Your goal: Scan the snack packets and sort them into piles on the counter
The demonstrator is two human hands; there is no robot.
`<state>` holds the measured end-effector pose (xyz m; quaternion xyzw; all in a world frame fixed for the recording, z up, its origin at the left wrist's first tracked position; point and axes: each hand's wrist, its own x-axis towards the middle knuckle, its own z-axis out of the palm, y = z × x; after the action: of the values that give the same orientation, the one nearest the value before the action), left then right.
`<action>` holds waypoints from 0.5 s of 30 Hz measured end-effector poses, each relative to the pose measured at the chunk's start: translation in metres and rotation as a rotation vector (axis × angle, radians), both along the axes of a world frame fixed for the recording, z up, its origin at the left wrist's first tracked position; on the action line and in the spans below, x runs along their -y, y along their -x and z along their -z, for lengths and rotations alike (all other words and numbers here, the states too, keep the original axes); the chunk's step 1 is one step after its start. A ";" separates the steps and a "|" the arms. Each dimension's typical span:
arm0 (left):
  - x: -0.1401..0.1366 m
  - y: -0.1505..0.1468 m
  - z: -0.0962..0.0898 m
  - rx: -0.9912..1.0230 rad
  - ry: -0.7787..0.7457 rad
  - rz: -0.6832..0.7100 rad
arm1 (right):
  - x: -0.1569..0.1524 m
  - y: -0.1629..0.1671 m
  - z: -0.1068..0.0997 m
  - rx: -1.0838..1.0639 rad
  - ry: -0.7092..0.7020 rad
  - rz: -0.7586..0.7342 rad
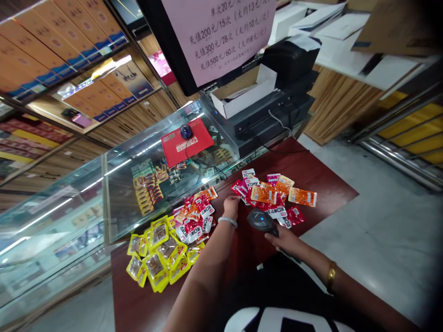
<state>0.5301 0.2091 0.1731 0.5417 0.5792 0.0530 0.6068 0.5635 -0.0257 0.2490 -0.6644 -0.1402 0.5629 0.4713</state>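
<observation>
A black handheld barcode scanner with a small blue light is gripped in my right hand, its head over the near edge of a pile of red, orange and white snack packets. My left hand has its fingers curled together at the left edge of that pile; what they hold, if anything, is hidden. To the left of this hand lies a second heap of red and white packets. Yellow-edged snack packets are piled beside that heap, farther left on the dark red table.
Behind the table stands a glass display case with a red mat and a computer mouse on top. A monitor back with a pink price sheet, a white open box and a cash drawer are at the back.
</observation>
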 end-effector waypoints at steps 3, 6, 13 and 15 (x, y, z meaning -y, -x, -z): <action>0.002 0.005 -0.003 0.030 0.043 -0.051 | -0.007 -0.003 -0.007 -0.002 0.007 -0.011; 0.001 0.003 -0.006 0.060 0.087 -0.117 | -0.014 -0.005 -0.015 0.012 0.008 -0.030; 0.002 -0.017 -0.003 0.082 0.156 -0.158 | -0.011 -0.007 -0.009 0.034 0.044 -0.027; 0.005 -0.023 -0.001 0.078 0.148 -0.150 | -0.008 -0.008 -0.004 0.042 0.049 -0.021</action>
<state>0.5527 0.2043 0.1743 0.4481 0.5965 0.0766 0.6615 0.5716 -0.0172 0.2534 -0.6857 -0.1432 0.5572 0.4459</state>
